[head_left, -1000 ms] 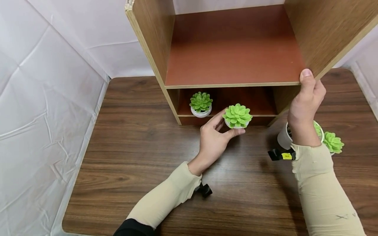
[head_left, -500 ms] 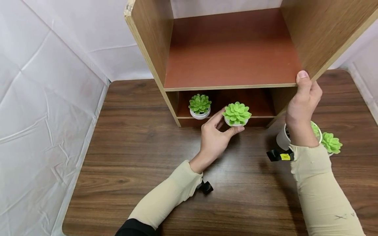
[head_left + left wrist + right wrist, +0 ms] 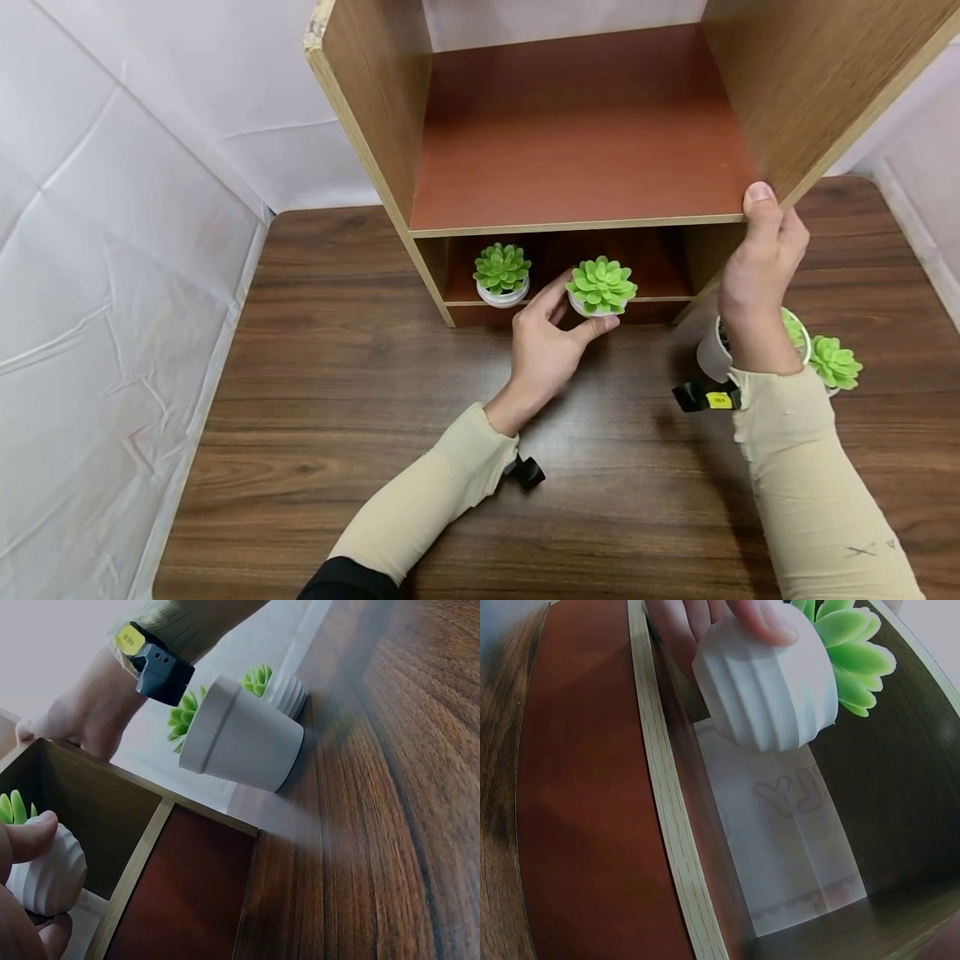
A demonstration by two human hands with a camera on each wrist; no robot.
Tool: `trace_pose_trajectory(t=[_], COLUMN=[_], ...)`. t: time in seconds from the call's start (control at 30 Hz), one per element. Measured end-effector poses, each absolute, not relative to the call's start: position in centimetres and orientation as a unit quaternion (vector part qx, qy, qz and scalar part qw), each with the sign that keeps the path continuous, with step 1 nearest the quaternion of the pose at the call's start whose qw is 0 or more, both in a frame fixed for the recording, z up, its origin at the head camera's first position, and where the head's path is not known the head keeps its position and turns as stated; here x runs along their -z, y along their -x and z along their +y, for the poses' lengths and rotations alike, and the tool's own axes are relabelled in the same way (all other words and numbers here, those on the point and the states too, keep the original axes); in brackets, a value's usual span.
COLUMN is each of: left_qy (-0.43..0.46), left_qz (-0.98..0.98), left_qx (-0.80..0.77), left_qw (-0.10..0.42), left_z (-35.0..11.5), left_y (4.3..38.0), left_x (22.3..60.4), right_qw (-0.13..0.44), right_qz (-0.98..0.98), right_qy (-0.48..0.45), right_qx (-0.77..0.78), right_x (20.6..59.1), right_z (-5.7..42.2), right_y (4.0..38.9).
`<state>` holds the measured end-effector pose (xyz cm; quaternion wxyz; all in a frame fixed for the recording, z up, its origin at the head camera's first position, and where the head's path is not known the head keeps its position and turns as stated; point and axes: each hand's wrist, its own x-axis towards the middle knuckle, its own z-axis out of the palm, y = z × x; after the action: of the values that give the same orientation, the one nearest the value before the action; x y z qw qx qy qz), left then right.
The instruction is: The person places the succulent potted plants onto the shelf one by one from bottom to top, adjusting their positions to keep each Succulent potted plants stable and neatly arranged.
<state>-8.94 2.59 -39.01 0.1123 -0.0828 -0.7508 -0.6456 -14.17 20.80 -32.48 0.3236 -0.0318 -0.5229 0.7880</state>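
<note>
My left hand (image 3: 551,342) grips a small potted succulent (image 3: 602,285), thumb at the front of its ribbed white pot (image 3: 772,682). It is at the mouth of the lower compartment, in front of its right half. A second potted succulent (image 3: 502,273) stands at the left end of that compartment, near the front edge. My right hand (image 3: 763,258) holds the wooden shelf unit (image 3: 585,223) at its right side, thumb over the corner of the middle board and the other fingers mostly hidden by the side panel.
On the table (image 3: 322,400), right of the shelf unit, a larger white pot (image 3: 244,735) with a green plant stands partly behind my right wrist. Beside it is another succulent (image 3: 834,363). The shelf's wooden side panels (image 3: 375,100) rise at both ends. White sheeting (image 3: 112,250) hangs around the table.
The held succulent has shifted slightly up and toward the compartment with my left hand. My right hand stays on the shelf unit. The whole head view has drifted a little.
</note>
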Motion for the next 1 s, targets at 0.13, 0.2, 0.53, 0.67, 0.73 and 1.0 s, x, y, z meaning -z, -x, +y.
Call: trace_pose_trajectory(t=[0.13,0.2,0.53,0.67,0.73,1.0], left_qy=[0.083,0.088,0.119,0.118,0.114,0.103], left_qz=[-0.741,-0.739,-0.741,-0.734,-0.733,-0.726], left_qx=[0.657,0.658,0.65,0.66,0.664,0.677], left_qw=[0.111,0.112,0.119,0.104,0.094,0.072], left_z=[2.6,2.6,2.9,2.9,3.0,3.2], left_y=[9.1,9.2,10.0,10.3,10.5,10.6], left_x=[39.0,39.0,39.0,38.9,38.9,38.9], right_qw=[0.325,0.322,0.318,0.322,0.323,0.318], right_qz=[-0.527,-0.526,-0.517,-0.522,-0.523,-0.507], right_qy=[0.024,0.029,0.044,0.038,0.037,0.052], right_qx=[-0.785,-0.787,-0.793,-0.789,-0.788,-0.799], right_x=[32.6,32.5,32.4,32.5,32.5,32.5], right_z=[20.7,20.7,20.9,20.8,20.8,21.0], right_y=[14.2,14.2,14.1,14.1,14.1,14.3])
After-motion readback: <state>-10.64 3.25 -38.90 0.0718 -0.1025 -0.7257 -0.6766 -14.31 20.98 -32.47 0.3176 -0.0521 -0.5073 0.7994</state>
